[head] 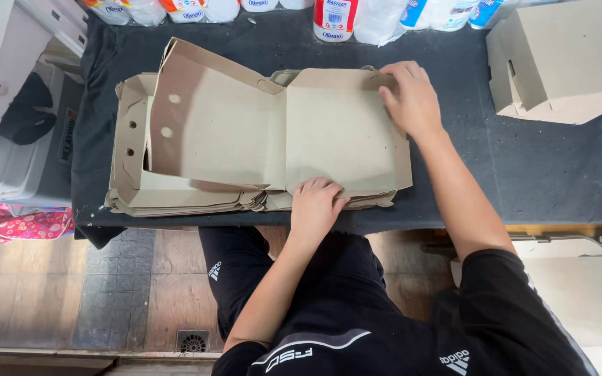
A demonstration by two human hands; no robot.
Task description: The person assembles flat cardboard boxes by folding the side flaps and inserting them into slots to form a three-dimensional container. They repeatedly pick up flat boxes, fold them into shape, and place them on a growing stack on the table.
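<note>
A stack of flat brown cardboard box blanks (175, 198) lies on a table under a black cloth (538, 167). The top blank (266, 132) is partly folded, its left panel raised and showing two round holes. My left hand (315, 205) presses on the near edge of the top blank at its centre crease. At the far right corner, my right hand (409, 97) grips a small flap of the same blank. Both arms reach in from the bottom of the view.
A folded-up cardboard box (566, 59) stands at the far right of the table. Plastic bottles and wrapped rolls (332, 19) line the far edge. A white bin (15, 160) and a patterned bag (22, 224) sit to the left. A floor drain (193, 341) lies below.
</note>
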